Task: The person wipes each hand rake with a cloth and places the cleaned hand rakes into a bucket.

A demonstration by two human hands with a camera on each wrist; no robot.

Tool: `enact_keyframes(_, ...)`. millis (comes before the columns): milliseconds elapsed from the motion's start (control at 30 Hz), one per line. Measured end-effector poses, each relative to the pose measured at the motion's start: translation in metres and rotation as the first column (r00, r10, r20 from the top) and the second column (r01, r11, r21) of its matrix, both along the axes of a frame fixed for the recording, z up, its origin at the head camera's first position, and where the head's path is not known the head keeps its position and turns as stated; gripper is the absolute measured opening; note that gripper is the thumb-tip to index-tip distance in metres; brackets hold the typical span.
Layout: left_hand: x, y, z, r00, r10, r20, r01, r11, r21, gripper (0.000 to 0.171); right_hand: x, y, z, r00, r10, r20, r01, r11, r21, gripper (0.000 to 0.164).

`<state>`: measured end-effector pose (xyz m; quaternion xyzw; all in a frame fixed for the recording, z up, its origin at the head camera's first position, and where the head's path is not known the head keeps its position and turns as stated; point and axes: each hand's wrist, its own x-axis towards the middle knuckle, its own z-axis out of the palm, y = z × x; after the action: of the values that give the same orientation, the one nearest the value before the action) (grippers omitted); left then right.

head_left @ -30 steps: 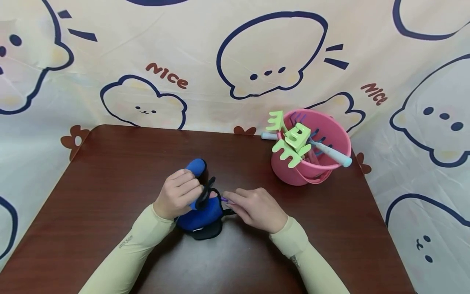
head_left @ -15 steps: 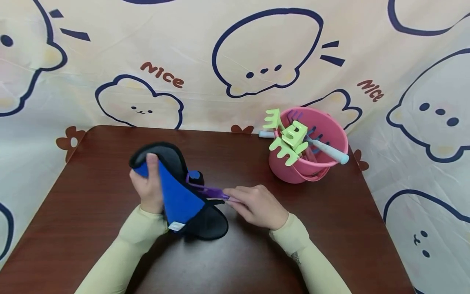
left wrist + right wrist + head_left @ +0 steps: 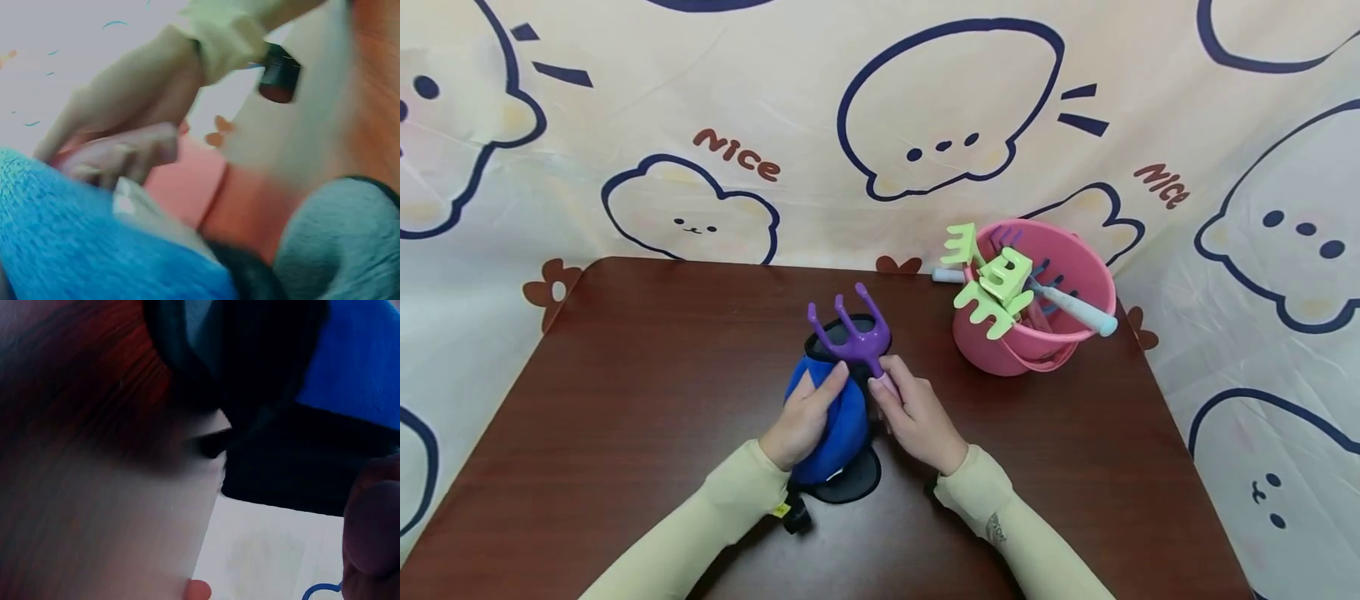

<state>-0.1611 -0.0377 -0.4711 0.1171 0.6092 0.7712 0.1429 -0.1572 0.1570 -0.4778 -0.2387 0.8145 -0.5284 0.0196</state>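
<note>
A soft blue fabric piece with black edging and flaps (image 3: 842,429) stands over the middle of the table; its exact kind is unclear. My left hand (image 3: 801,421) grips it from the left, thumb lying across the blue side. In my right hand (image 3: 925,425) is a three-pronged purple toy rake (image 3: 865,342), pinched by its pink handle, prongs pointing up and away. The prongs overlap the dark opening at the fabric's far end. Blue cloth (image 3: 94,237) fills the lower left wrist view, with the pink handle (image 3: 147,140) behind it. The right wrist view shows the black flap (image 3: 281,469).
A pink bucket (image 3: 988,354) stands at the table's back right. Light-green toy claws (image 3: 1007,275) hang over its rim, and a pale-blue handle (image 3: 1078,312) sticks out. Behind the brown table (image 3: 647,358) hangs a white cartoon-printed cloth (image 3: 805,83).
The fabric piece has been turned and moved right, towards my right hand. The purple rake, earlier mostly hidden and then pointing left into the fabric, now points upward in full view.
</note>
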Motion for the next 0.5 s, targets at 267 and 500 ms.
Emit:
enact_keyframes(267, -0.003, 0.008, -0.009, 0.976, 0.204, -0.072, -0.208, 0.977, -0.051, 0.035, 0.005, -0.006, 0.0, 0.999, 0.05, 0.017, -0.053, 0.974, 0.219, 0.018)
enact_keyframes(500, -0.006, 0.003, -0.007, 0.95, 0.263, -0.17, -0.276, 0.959, -0.06, 0.028, -0.001, 0.007, 0.011, 0.983, -0.033, -0.182, 0.049, 0.995, 0.088, 0.008)
